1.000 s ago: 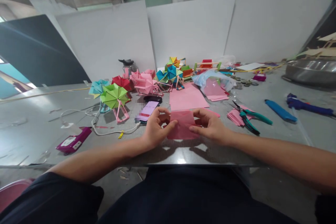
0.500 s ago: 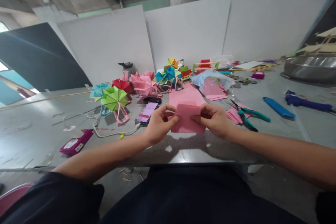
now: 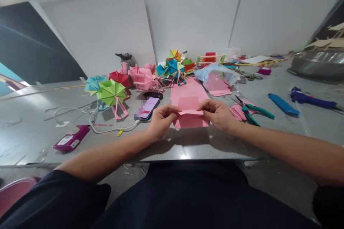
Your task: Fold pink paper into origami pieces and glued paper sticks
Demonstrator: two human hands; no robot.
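A small pink paper sheet (image 3: 189, 112) is held between both hands just above the grey table (image 3: 204, 143), near its front edge. My left hand (image 3: 160, 121) pinches the sheet's left side with fingers closed. On the right side, my right hand (image 3: 219, 114) pinches it the same way. The top part of the sheet is bent over toward me. A larger pink sheet (image 3: 185, 91) lies flat right behind it.
A phone (image 3: 147, 108) on a white cable lies left of my hands. Several coloured paper pinwheels (image 3: 111, 93) stand behind. Teal-handled pliers (image 3: 254, 111) and pink strips lie to the right, with blue tools (image 3: 283, 104) further right. A magenta packet (image 3: 70, 141) lies left.
The hands lifted the pink sheet off the table, then lowered it and bent its top edge over. The camera tilted down slightly.
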